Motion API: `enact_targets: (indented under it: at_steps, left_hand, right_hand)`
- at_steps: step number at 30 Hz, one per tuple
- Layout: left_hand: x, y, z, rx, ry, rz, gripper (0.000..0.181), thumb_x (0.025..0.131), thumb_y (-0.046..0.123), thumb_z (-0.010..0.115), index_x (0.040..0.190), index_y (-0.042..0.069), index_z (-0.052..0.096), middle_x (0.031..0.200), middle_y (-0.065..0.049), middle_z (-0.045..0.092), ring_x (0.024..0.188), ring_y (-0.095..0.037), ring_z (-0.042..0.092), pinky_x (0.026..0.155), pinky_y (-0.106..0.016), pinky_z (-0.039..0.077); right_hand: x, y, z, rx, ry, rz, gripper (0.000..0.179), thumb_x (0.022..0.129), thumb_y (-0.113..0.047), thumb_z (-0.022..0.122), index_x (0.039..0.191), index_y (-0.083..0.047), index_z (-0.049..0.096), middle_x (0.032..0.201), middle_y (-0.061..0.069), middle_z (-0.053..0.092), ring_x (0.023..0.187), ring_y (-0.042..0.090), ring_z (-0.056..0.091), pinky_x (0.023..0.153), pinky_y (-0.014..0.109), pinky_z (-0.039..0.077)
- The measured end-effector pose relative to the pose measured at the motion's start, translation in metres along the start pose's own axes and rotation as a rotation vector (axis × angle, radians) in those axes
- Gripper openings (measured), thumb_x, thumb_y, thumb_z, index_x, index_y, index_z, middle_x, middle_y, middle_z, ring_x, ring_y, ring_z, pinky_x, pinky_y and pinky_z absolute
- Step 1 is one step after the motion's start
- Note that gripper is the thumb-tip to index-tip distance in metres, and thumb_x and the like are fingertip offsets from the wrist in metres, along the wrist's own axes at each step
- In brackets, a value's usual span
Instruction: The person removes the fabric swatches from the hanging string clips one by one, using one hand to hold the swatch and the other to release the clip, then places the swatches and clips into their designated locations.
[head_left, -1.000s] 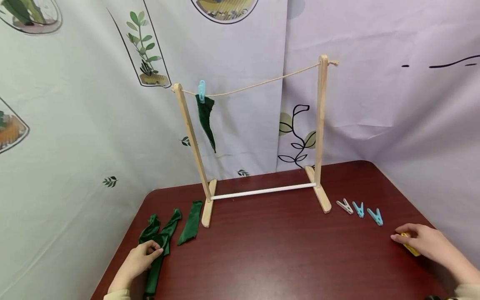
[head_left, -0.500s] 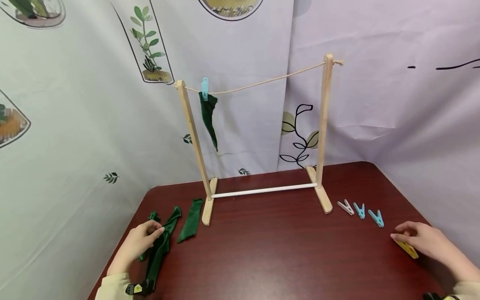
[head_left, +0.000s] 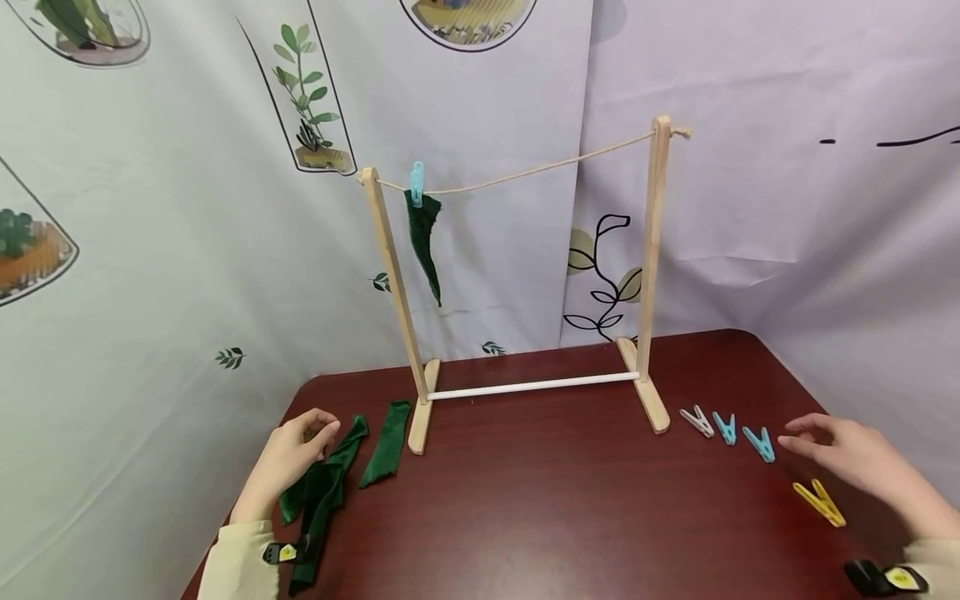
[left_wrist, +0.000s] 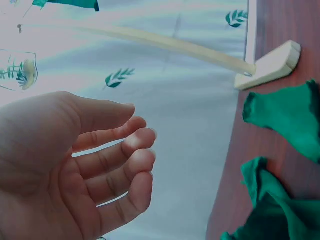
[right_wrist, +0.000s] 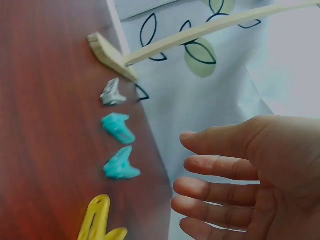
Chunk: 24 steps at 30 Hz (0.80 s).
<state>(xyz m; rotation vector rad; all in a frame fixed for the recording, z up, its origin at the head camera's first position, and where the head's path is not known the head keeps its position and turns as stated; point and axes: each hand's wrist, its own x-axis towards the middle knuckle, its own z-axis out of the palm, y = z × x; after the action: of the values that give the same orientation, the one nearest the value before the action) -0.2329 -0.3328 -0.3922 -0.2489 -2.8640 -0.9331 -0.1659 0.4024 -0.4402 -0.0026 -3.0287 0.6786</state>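
My left hand (head_left: 294,450) hovers over a heap of dark green cloth strips (head_left: 324,492) at the table's left side. Its fingers are loosely curved and hold nothing, as the left wrist view shows. Beside the heap lies a single green cloth strip (head_left: 387,443). On the right, my right hand (head_left: 851,454) is in the air near a yellow clothespin (head_left: 821,502), its relaxed fingers apart and bare. Close to its fingertips lies a blue clothespin (head_left: 759,443), with a second blue clothespin (head_left: 725,427) and a white clothespin (head_left: 697,421) farther left.
A wooden rack (head_left: 647,250) with a rope line (head_left: 525,173) stands at the back of the dark red table (head_left: 540,500). Near its left post a blue clothespin (head_left: 417,185) holds a hanging green cloth piece (head_left: 423,237). Printed white fabric (head_left: 487,100) surrounds the table.
Both hands have risen and moved forward. The left hand has left the cloth heap. The yellow clothespin, earlier under the right hand, now lies uncovered on the table.
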Motion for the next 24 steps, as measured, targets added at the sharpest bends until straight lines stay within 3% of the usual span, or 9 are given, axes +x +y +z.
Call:
enact_targets:
  at_steps: [9, 13, 17, 24]
  left_hand:
    - [0.012, 0.019, 0.001, -0.037, 0.036, 0.034, 0.029, 0.105, 0.033, 0.057, 0.118, 0.009, 0.066, 0.1, -0.01, 0.07, 0.07, -0.015, 0.064, 0.059, -0.032, 0.051]
    - [0.016, 0.025, 0.005, -0.056, 0.026, 0.032, 0.03, 0.105, 0.033, 0.057, 0.118, 0.008, 0.066, 0.093, -0.007, 0.069, 0.07, -0.017, 0.064, 0.057, -0.033, 0.051]
    - [0.021, 0.032, 0.006, -0.057, 0.04, 0.057, 0.03, 0.106, 0.033, 0.055, 0.117, 0.007, 0.066, 0.084, -0.004, 0.066, 0.069, -0.017, 0.064, 0.063, -0.033, 0.052]
    - [0.031, 0.043, 0.008, -0.066, 0.075, 0.073, 0.035, 0.106, 0.037, 0.053, 0.118, 0.008, 0.066, 0.091, -0.006, 0.069, 0.069, -0.015, 0.065, 0.068, -0.033, 0.054]
  right_hand:
    - [0.012, -0.019, -0.011, 0.023, 0.063, -0.076, 0.043, 0.099, -0.038, 0.064, 0.114, 0.002, 0.068, 0.092, 0.006, 0.068, 0.081, 0.027, 0.063, 0.065, 0.044, 0.048]
    - [0.015, -0.025, -0.013, 0.031, 0.072, -0.104, 0.041, 0.099, -0.037, 0.064, 0.116, 0.0, 0.068, 0.095, 0.008, 0.07, 0.087, 0.033, 0.065, 0.069, 0.047, 0.048]
    - [0.018, -0.028, -0.017, 0.045, 0.075, -0.125, 0.039, 0.1, -0.035, 0.064, 0.117, 0.0, 0.068, 0.098, 0.012, 0.071, 0.091, 0.039, 0.065, 0.07, 0.05, 0.049]
    - [0.022, -0.037, -0.017, 0.051, 0.085, -0.144, 0.04, 0.1, -0.036, 0.063, 0.119, -0.002, 0.067, 0.103, 0.017, 0.071, 0.095, 0.042, 0.064, 0.072, 0.051, 0.049]
